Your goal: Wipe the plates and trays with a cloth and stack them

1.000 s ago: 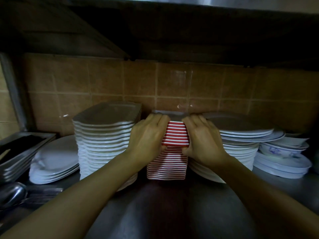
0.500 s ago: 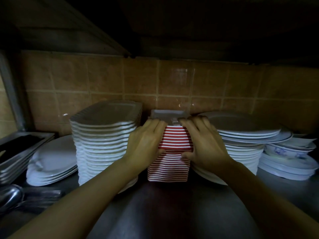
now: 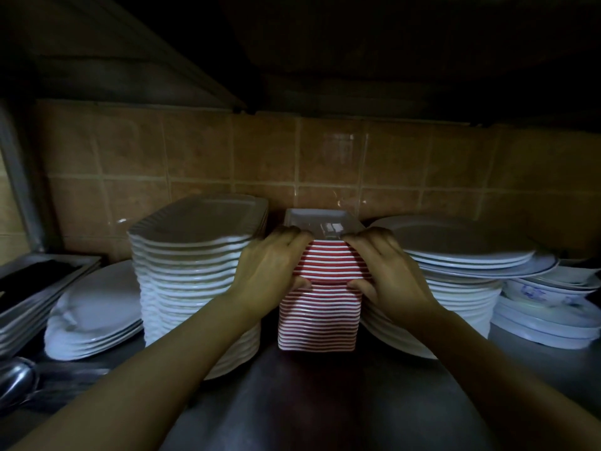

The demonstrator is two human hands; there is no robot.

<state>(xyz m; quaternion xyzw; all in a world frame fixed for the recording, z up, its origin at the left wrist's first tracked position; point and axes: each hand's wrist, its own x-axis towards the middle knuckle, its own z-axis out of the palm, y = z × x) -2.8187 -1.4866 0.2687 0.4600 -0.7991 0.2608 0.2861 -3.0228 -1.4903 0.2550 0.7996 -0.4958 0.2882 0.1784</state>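
Red-striped trays (image 3: pixel 320 307) stacked mid-surface between white plate stacks; my left hand (image 3: pixel 270 271) and right hand (image 3: pixel 387 275) curl fingers round the upper batch, thumbs under it. No cloth visible; wiping progress unclear, stacking looks mostly done.

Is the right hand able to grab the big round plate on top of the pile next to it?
Probably yes. The right hand grips the red-striped stack, but the round plate lies uncovered right beside it.
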